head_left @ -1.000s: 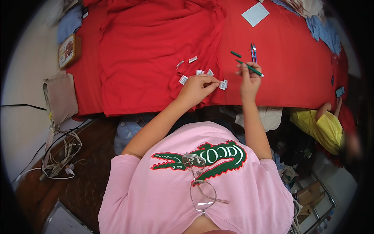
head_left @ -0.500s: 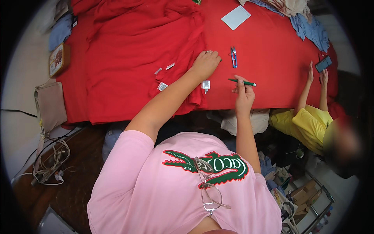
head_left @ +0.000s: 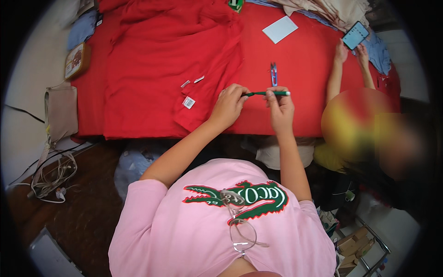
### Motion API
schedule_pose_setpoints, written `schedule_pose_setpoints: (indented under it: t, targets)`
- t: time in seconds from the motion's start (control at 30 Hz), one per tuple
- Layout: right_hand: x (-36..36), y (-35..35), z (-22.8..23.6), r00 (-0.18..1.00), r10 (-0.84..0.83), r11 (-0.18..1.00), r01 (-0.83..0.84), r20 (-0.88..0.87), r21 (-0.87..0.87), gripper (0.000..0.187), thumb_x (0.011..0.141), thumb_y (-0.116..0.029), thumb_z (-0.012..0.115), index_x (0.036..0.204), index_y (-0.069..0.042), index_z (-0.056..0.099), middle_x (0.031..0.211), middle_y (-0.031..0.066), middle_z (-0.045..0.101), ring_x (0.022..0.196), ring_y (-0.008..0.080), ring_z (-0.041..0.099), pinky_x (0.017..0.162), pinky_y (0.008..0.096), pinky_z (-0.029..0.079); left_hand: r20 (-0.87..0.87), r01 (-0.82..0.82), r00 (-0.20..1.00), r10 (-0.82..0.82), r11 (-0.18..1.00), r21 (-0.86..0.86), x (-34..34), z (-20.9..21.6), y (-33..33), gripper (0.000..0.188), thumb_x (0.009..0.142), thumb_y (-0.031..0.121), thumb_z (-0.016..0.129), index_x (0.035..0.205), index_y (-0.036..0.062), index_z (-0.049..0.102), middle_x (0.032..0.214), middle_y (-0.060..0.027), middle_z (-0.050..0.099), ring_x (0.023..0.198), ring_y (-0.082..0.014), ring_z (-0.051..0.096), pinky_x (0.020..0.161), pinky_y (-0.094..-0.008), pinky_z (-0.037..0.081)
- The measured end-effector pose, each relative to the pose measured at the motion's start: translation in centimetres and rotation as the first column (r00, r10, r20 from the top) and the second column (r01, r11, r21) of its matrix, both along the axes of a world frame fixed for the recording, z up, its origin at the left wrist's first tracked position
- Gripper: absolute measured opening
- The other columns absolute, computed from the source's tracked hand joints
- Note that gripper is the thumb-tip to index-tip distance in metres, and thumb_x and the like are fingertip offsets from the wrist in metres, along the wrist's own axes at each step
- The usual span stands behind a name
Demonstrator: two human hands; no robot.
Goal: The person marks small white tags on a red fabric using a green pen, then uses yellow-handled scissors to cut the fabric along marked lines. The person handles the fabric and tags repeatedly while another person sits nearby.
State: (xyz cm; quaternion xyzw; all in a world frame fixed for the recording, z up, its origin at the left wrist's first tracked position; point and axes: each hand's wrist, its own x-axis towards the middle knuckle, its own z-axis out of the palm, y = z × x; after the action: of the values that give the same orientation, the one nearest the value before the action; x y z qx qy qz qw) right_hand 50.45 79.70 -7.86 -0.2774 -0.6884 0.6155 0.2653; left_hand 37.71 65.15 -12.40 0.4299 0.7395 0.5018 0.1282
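A slim green pen (head_left: 277,93) with a pale end lies level between my hands, above the near part of the red-covered table. My right hand (head_left: 281,111) pinches its barrel. My left hand (head_left: 227,107) is closed at the pen's other end, around a small dark green piece that looks like its cap. Just beyond the pen lie blue-handled thread snips (head_left: 274,76). Left of my left hand, a large red garment (head_left: 161,69) is spread out, with a white barcode label (head_left: 188,102) and smaller white tags (head_left: 199,79) on it.
A white sheet (head_left: 280,30) lies farther back, near piled pale clothes (head_left: 318,11). On the right, another person's hands (head_left: 341,53) hold a phone (head_left: 356,35). A beige pouch (head_left: 61,111) and an oval-cornered box (head_left: 76,61) sit at the left edge, above tangled cables (head_left: 57,177).
My left hand has come back toward me and met the pen's tip end. My right hand has shifted slightly left. The other person's hands and phone have moved farther back.
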Motion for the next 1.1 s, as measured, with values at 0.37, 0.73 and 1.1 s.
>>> schedule_pose_setpoints:
  t: [0.37,0.73,1.1]
  targets:
    - [0.2,-0.5,-1.5,0.965,0.263,0.955,-0.258,0.021,-0.145,0.009,0.106,-0.009,0.066,0.106,-0.002,0.061,0.085,0.0041,0.068,0.076,0.0062,0.064,0.067,0.0237,0.052,0.177,0.054,0.983,-0.056,0.998,0.012,1.3,1.7,-2.3,0.016,0.099,0.002,0.064,0.114,-0.0015,0.061,0.11,-0.0193,0.061,0.103,-0.04,0.065,0.086,-0.0455,0.053]
    - [-0.3,-1.1,-5.9,0.948,0.251,0.957,-0.213,0.196,-0.196,0.021,0.104,-0.018,0.072,0.097,-0.003,0.059,0.077,0.005,0.066,0.066,0.0119,0.062,0.057,0.0288,0.048,0.208,0.114,0.974,-0.093,0.989,-0.09,2.0,-1.1,-2.9,0.016,0.104,0.006,0.063,0.116,-0.0035,0.065,0.099,-0.0144,0.063,0.083,-0.0243,0.066,0.075,-0.0365,0.053]
    - [-0.1,8.8,-9.8,0.916,-0.302,0.508,-0.078,0.262,0.858,0.022,0.1,-0.016,0.068,0.121,-0.009,0.07,0.135,0.0142,0.063,0.128,0.0352,0.057,0.111,0.049,0.041,0.543,0.163,0.838,0.05,0.927,-0.338,-1.3,0.0,3.7,0.03,0.102,0.024,0.071,0.106,-0.0048,0.068,0.074,-0.0088,0.066,0.059,-0.0135,0.062,0.058,-0.0328,0.05]
